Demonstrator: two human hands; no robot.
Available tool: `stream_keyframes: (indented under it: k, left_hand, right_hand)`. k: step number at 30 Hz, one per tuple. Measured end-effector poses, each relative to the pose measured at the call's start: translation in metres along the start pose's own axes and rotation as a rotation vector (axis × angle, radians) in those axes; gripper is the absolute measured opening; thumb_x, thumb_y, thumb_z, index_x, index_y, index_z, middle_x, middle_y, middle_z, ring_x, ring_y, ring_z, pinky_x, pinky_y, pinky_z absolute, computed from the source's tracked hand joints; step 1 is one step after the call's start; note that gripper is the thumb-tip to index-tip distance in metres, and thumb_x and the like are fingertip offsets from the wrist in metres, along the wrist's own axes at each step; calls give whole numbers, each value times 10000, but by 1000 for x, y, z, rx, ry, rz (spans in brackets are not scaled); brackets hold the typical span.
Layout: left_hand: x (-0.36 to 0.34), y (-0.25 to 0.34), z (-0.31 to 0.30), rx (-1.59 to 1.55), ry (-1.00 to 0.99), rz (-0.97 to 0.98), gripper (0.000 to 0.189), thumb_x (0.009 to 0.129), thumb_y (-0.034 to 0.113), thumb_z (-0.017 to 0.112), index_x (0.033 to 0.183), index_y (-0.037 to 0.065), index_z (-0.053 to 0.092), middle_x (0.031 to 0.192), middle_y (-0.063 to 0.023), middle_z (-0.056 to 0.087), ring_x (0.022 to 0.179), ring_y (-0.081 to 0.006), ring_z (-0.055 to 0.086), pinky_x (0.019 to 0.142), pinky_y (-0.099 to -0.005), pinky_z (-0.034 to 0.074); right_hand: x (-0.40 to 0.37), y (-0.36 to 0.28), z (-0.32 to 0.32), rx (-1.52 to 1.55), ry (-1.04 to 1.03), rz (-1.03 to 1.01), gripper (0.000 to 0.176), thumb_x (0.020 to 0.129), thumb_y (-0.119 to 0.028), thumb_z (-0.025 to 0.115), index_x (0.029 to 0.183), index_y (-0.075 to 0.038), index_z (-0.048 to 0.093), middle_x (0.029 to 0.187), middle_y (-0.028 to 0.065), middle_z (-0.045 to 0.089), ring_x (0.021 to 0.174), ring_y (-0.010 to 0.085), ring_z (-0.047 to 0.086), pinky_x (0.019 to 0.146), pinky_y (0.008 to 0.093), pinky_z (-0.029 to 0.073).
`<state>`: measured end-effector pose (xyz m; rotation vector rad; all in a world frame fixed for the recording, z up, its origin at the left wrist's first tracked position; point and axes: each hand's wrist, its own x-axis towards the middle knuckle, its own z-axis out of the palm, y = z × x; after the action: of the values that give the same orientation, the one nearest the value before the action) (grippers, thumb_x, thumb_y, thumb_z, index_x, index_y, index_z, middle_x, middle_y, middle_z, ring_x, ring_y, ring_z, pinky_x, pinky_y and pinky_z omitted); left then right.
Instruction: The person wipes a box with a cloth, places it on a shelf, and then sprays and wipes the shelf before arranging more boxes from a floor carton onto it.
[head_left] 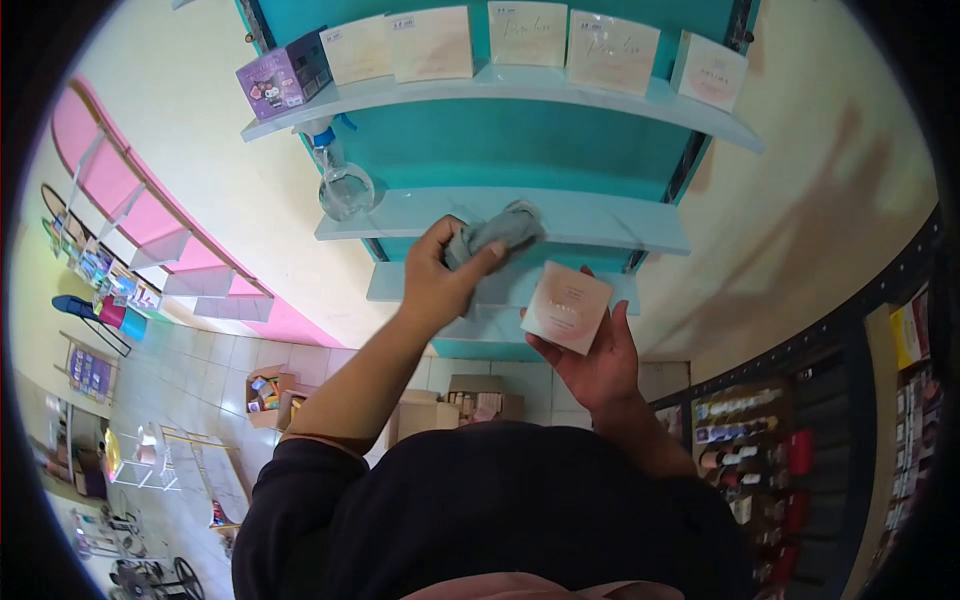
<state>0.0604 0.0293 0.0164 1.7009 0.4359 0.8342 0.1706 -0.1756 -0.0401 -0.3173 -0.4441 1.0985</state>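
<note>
A crumpled grey-green cloth (505,232) is bunched in my left hand (440,275), fingers closed round it, in front of the middle shelf (600,215). To the right and a little lower, my right hand (600,365) holds a small pale pink and cream box (567,307) from beneath, its printed face turned up. A clear spray bottle (346,190) with a blue and white head stands at the left end of the middle shelf.
Several cream boxes (432,45) and a purple box (283,78) line the top shelf (500,88). Open cartons (485,400) stand on the tiled floor below. Pink wall shelving (165,215) is at left, and a dark display rack (790,440) full of goods at right.
</note>
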Motion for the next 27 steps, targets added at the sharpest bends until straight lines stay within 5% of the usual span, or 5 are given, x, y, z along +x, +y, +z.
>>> stream_keyframes:
  k: [1, 3, 9, 21, 27]
  left_hand:
    - [-9, 4, 1, 4, -11, -9, 218, 788, 141, 791, 905, 39, 638, 877, -111, 643, 774, -252, 597, 736, -321, 474]
    - [-25, 5, 5, 373, 70, 642, 301, 761, 106, 781, 1010, 32, 629, 1070, -156, 618, 904, -265, 598, 762, -338, 468]
    - [-68, -20, -4, 514, -340, 646, 518, 721, -18, 694, 1228, 62, 623, 1265, -178, 589, 1110, -390, 565, 930, -461, 467]
    - [-74, -13, -68, 506, -167, 603, 562, 718, 7, 728, 1268, 80, 638, 1249, -208, 571, 1083, -395, 590, 909, -450, 499]
    - [-80, -12, -84, 408, -189, 667, 363, 744, 85, 810, 1097, 106, 724, 1210, -171, 599, 1048, -333, 629, 868, -395, 518]
  right_hand:
    - [3, 8, 4, 9, 11, -6, 631, 1029, -590, 306, 1567, -272, 219, 1535, 73, 385, 1371, 317, 432, 1085, 570, 415]
    - [8, 26, 11, 29, 18, -18, 567, 1047, -529, 327, 1562, -322, 211, 1546, 52, 367, 1376, 310, 428, 1097, 568, 399]
    - [12, 70, 15, 24, 63, -136, 529, 1063, -452, 351, 1558, -341, 203, 1544, 31, 368, 1416, 271, 374, 1132, 548, 334]
    - [20, 130, 48, -203, 4, -193, 624, 1058, -470, 364, 1578, -203, 146, 1540, 71, 346, 1402, 239, 372, 1152, 433, 328]
    - [26, 141, 66, -114, 4, -92, 575, 1088, -432, 250, 1570, -130, 166, 1517, 99, 379, 1366, 242, 430, 1166, 416, 325]
